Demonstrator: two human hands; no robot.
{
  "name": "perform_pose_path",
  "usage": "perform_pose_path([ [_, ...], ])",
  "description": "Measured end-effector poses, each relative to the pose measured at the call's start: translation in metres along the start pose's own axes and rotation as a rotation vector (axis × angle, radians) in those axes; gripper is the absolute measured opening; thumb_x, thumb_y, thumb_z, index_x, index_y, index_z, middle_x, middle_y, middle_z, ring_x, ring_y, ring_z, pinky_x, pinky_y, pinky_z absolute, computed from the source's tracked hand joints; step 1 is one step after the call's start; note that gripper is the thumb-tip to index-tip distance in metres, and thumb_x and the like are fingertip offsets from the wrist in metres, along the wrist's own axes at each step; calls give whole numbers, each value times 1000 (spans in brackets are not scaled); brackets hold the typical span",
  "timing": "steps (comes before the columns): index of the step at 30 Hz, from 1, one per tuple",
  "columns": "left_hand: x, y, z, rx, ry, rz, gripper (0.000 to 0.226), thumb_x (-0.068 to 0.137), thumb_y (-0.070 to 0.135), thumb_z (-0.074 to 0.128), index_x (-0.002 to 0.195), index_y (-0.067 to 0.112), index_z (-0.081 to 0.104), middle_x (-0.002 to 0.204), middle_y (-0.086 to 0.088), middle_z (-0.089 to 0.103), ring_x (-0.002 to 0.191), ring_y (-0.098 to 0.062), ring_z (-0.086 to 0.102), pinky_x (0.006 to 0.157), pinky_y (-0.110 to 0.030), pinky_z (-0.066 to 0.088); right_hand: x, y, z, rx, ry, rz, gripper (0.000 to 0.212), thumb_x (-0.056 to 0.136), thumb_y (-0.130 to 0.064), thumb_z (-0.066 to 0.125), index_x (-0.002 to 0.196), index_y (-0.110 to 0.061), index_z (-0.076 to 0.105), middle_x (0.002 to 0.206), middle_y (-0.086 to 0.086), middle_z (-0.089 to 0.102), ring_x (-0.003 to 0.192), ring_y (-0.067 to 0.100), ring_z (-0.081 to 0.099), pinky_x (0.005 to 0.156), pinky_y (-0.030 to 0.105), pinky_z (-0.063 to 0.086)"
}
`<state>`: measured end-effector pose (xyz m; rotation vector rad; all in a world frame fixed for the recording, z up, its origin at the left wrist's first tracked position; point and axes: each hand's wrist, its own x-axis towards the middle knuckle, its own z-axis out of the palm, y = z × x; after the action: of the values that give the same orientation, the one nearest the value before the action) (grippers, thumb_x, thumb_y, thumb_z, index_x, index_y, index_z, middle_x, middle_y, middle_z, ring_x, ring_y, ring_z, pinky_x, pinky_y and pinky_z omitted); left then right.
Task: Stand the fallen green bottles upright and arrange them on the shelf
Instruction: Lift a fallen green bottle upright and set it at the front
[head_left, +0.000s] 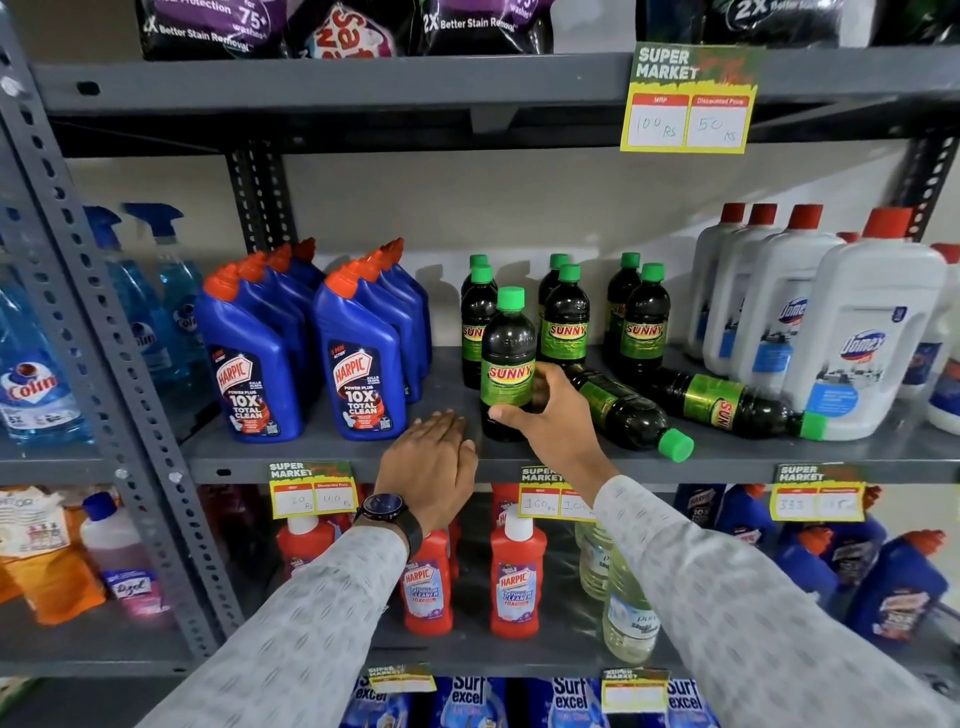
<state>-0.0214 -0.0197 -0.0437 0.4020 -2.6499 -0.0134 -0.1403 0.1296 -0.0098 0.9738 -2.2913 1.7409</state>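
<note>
Left of both hands, two rows of blue plastic toilet-cleaner bottles with orange angled caps (358, 358) stand on the grey metal shelf (322, 457), well clear of the fingers. Nearer, the left hand (428, 470) lies palm-down on the shelf's front edge, fingers (452, 423) spread flat and holding nothing; a dark wristwatch (387, 512) sits at the cuff of its pale patterned sleeve.

Just right of those fingertips stands an upright dark-green plastic bottle with a bright green screw cap and a yellow-green label (508, 364). The right hand (553, 421) is wrapped around its lower half: the thumb presses the front near the base and the fingers curl round the right side and back, closed on the bottle. Its base appears to rest on the shelf, though the hand hides part of it.

Behind that grip, six more green-capped bottles stand upright in three pairs running front to back (563, 317), near but not touching the hand.

Right of the right hand's knuckles, one fallen green bottle (623, 410) lies on its side, cap pointing toward the shelf front, its body passing just behind the wrist. Further right, a second fallen green bottle (737, 402) lies cap to the right, its cap end close against the large white plastic jugs with red caps (862, 332) that stand at the shelf's right end.
</note>
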Motion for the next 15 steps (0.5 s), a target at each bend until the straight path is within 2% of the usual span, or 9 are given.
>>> perform_pose_path([
  [4, 0, 0, 0, -5, 5, 7, 68, 99, 46, 15, 147, 16, 51, 155, -4, 51, 144, -17, 47, 122, -36, 34, -1, 0, 2, -16, 41, -11, 68, 69, -32, 95, 124, -26, 55, 106, -21, 66, 96, -14, 62, 76, 3, 44],
  [8, -1, 1, -3, -5, 1, 7, 66, 99, 45, 17, 147, 15, 50, 156, -5, 50, 145, -17, 45, 123, -35, 33, -5, -5, 0, -18, 34, -25, 72, 74, -32, 92, 134, -19, 55, 108, -22, 64, 97, -18, 59, 77, 1, 43],
  [12, 3, 6, -7, -27, -48, -31, 65, 98, 42, 19, 150, 13, 46, 159, -6, 45, 148, -19, 41, 124, -37, 30, -8, -19, -20, -56, 54, -53, 77, 86, -33, 83, 150, -14, 45, 121, -7, 64, 108, 4, 62, 85, 13, 47],
  [15, 14, 10, -10, -56, -127, -34, 62, 101, 38, 24, 154, 10, 37, 164, -10, 35, 153, -22, 31, 127, -39, 23, -4, -31, -55, -278, 128, -183, 61, 89, -27, 79, 144, -15, 55, 121, -2, 65, 108, 12, 63, 89, 22, 50],
])
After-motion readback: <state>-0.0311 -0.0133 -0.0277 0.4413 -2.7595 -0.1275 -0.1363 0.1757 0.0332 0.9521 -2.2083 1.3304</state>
